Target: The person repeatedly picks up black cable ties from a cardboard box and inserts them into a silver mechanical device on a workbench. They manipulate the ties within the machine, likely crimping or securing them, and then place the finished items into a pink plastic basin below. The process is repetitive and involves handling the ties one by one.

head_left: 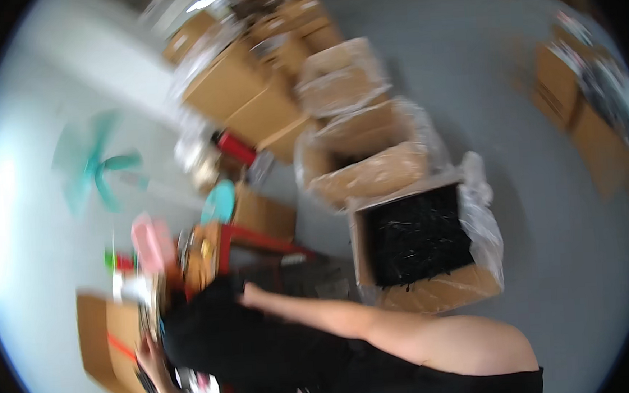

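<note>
My left hand (150, 359) is at the lower left, beside the inner side of an open cardboard box (94, 332) with an orange-red strip across it. Motion blur smears its fingers, so I cannot make out whether they hold anything. My right arm reaches in from the lower right. At its end my right hand (250, 296) touches or lies next to black cloth (214, 321), close to the red-edged table (225, 246). Its fingers are mostly hidden and blurred. Dark items beside my left hand are too smeared to name.
An open carton (436, 301) lined with clear plastic holds many thin black pieces (421, 237). Behind it stand another lined carton (371, 178) and stacked boxes (239, 86). A teal fan (95, 167) and pink basket (153, 242) are at left; more cartons (556, 84) stand right.
</note>
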`<act>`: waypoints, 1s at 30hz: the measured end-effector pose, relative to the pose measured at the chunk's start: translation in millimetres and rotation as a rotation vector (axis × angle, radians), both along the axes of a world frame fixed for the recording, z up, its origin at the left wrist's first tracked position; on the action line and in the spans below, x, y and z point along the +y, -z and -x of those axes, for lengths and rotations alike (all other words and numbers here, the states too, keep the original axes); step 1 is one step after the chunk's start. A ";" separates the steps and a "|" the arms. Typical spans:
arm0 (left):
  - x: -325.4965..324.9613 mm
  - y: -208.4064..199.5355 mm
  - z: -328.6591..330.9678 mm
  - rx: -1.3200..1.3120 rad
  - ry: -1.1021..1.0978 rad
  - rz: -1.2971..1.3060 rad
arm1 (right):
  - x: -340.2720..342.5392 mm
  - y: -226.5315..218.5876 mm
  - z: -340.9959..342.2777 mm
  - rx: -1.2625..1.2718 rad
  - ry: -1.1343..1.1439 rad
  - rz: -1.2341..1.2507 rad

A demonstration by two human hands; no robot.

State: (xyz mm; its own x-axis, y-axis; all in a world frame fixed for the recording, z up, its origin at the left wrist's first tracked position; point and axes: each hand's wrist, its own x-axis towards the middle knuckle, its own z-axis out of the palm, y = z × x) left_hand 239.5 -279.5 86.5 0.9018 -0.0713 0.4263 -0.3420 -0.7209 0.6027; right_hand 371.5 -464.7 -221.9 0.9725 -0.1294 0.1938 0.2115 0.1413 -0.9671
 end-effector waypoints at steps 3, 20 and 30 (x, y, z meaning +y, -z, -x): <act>54.3 20.7 75.3 -0.016 -0.168 0.076 | 47.0 -15.5 48.1 0.052 -0.239 -0.092; 15.5 148.9 196.4 -0.008 -0.184 0.302 | -28.4 -2.8 147.4 0.299 -0.379 0.034; 47.1 194.1 204.5 0.117 -0.249 0.155 | 25.8 -41.4 122.0 0.252 -0.447 0.074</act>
